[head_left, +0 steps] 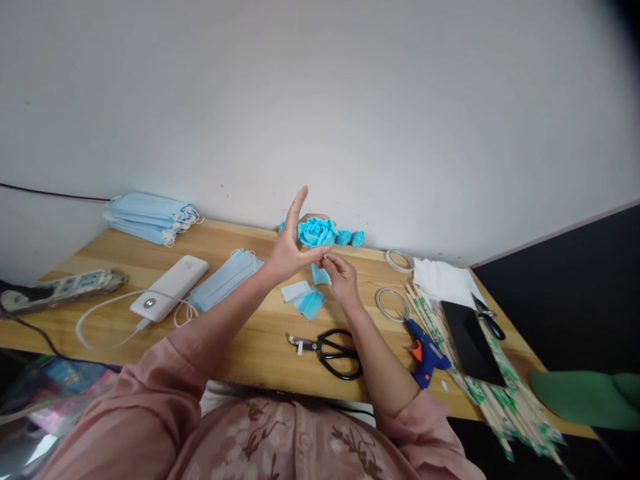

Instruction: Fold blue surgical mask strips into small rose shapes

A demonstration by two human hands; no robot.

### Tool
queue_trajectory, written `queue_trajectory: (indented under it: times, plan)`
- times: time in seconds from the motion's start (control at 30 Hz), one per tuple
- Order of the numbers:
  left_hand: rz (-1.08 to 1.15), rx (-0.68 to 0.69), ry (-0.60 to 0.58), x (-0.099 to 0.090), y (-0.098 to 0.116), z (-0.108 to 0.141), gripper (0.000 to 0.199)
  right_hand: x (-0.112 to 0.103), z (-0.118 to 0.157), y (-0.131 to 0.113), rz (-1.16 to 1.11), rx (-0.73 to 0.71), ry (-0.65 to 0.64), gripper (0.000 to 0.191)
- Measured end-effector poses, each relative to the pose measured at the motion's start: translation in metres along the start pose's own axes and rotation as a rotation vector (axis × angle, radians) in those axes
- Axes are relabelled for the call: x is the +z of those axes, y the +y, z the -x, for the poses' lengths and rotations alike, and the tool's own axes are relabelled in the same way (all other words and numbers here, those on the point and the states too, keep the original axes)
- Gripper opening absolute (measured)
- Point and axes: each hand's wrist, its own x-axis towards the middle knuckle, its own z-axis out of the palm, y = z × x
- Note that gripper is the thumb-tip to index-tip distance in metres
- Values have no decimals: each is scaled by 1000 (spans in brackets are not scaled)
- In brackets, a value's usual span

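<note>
My left hand (290, 252) is raised over the middle of the table, one finger pointing up and the thumb stretched to the right, well apart. Its thumb tip meets the fingertips of my right hand (343, 279), which are pinched together; a tiny pale bit shows there, too small to name. Right behind my left hand is a blue crinkled flower (318, 232). Blue rosebud-like pieces (357, 239) lie to its right by the wall. Cut blue and white pieces of mask fabric (310, 303) are on the table below my hands. Black-handled scissors (335, 353) rest nearer my body.
At left are a stack of blue face masks (150, 217), another mask (227, 277), a white power bank (170, 287) with its cable and a power strip (75, 287). Rightward are tape rolls (399, 260), a blue glue gun (425, 353), a phone (473, 343) and wrapped sticks (505, 407).
</note>
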Motion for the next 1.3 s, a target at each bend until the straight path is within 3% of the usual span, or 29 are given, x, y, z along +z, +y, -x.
queue_trajectory:
  times: [0.2,0.37,0.67,0.9,1.3]
  plan:
    - [-37,20,6,5,2,0,121,1,-1,-6,-70,43,30,29]
    - [-38,5,-26,-7,-2,-4,128,1,-4,-1,-241,123,49,39]
    - [102,-72,-51,-25,-15,0,116,2,-2,0,-294,177,9,44]
    - [83,-99,-87,-23,-15,6,98,-1,0,5,-226,152,-80,34]
    - [-49,-64,-248,-14,6,14,78,-4,-4,15,-126,87,-10,24]
